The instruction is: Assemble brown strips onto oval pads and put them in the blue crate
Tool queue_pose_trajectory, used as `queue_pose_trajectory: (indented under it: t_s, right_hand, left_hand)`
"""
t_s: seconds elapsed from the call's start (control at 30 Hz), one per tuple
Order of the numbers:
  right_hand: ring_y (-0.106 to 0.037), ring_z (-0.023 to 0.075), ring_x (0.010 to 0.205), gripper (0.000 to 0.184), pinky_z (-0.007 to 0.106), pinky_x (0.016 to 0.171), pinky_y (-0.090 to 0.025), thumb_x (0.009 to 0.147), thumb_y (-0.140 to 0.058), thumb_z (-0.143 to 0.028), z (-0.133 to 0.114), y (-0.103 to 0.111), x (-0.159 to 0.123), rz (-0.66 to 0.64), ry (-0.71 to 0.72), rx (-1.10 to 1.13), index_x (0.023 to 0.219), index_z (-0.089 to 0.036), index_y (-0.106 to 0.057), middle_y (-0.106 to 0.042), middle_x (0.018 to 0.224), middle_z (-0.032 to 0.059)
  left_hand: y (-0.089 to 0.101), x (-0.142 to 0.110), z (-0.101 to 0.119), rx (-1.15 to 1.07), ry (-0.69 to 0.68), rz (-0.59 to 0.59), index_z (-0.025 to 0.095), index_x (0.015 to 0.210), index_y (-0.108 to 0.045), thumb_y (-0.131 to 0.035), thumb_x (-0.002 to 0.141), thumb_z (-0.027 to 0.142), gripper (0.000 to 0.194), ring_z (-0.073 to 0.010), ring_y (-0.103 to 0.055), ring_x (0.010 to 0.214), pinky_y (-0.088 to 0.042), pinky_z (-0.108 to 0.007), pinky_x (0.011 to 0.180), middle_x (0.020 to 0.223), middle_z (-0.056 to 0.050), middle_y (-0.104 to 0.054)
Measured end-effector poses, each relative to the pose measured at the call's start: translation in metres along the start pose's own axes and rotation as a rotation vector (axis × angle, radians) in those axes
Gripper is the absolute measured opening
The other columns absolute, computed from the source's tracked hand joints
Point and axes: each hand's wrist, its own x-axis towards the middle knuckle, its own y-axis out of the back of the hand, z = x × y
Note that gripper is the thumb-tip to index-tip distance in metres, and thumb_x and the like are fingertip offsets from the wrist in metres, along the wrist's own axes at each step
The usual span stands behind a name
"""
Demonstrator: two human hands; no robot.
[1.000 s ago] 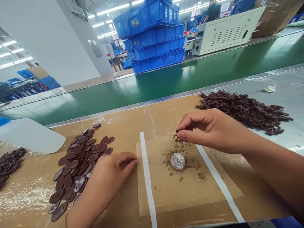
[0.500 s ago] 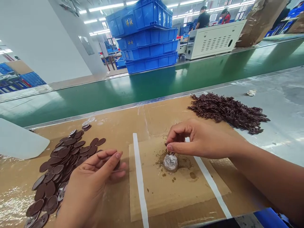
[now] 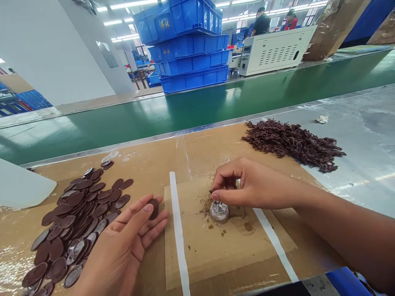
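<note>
l hand [image 3: 131,234] now showed a pinched brown disc [image 3: 154,209], left of white-smeared puck [image 3: 219,213]; r hand [image 3: 247,185] had dipped to puck w/ dark piece [image 3: 211,191] (mostly hidden): both loaded.

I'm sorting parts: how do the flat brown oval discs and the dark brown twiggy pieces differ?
The discs are flat ovals; the twiggy pieces are thin and knobbly. The discs overlap in a loose spread; the twiggy pieces form a dense heap. Both are brown.

1 head-worn camera, 1 view. It faces forward and down from above the near side of the counter [image 3: 148,166], close over the left hand [image 3: 126,238] and right hand [image 3: 247,185], with the green conveyor belt [image 3: 197,106] and stacked blue crates [image 3: 191,59] beyond.
</note>
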Motion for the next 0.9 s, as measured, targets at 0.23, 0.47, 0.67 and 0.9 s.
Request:
queue_pose_trajectory:
  t_s: [0.23,0.47,0.67,0.9]
  right_hand:
    - [-0.051,0.0074,0.052,0.009,0.018,0.047,-0.037,0.079,-0.065,-0.021,-0.001,0.001,0.0,0.012,0.006,-0.008,0.076,-0.015,-0.071,-0.062,0.058,-0.003]
    - [-0.052,0.009,0.054,0.007,0.02,0.048,-0.039,0.076,-0.064,-0.019,-0.001,0.001,-0.003,0.051,0.023,-0.038,0.073,-0.016,-0.069,-0.063,0.06,-0.0023]
    - [-0.053,0.01,0.057,0.005,0.021,0.05,-0.04,0.073,-0.064,-0.017,0.001,0.0,-0.003,0.013,0.022,-0.084,0.07,-0.017,-0.069,-0.064,0.062,-0.0023]
    - [-0.05,0.0091,0.053,0.005,0.021,0.047,-0.037,0.072,-0.066,-0.016,0.0,-0.002,-0.002,0.052,0.012,-0.028,0.068,-0.017,-0.067,-0.059,0.057,-0.0035]
  left_hand:
    - [0.001,-0.008,0.002,-0.098,0.036,-0.054,0.023,0.109,-0.072,-0.077,0.068,0.002,0.046,-0.0271,-0.073,0.095,-0.063,-0.025,0.073,0.117,-0.005,-0.074]
    - [0.005,-0.001,0.001,-0.048,-0.042,-0.125,0.027,0.103,-0.074,-0.092,0.052,0.014,0.055,-0.0224,-0.075,0.087,-0.062,-0.021,0.073,0.108,-0.001,-0.076]
    - [-0.011,0.018,0.009,0.041,-0.18,-0.371,0.022,0.105,-0.072,-0.084,0.069,0.015,0.038,-0.0178,-0.074,0.088,-0.061,-0.019,0.08,0.101,-0.002,-0.076]
    - [-0.035,0.041,0.019,0.11,-0.234,-0.557,0.02,0.111,-0.069,-0.08,0.074,0.015,0.04,-0.0171,-0.073,0.089,-0.062,-0.023,0.081,0.109,-0.004,-0.072]
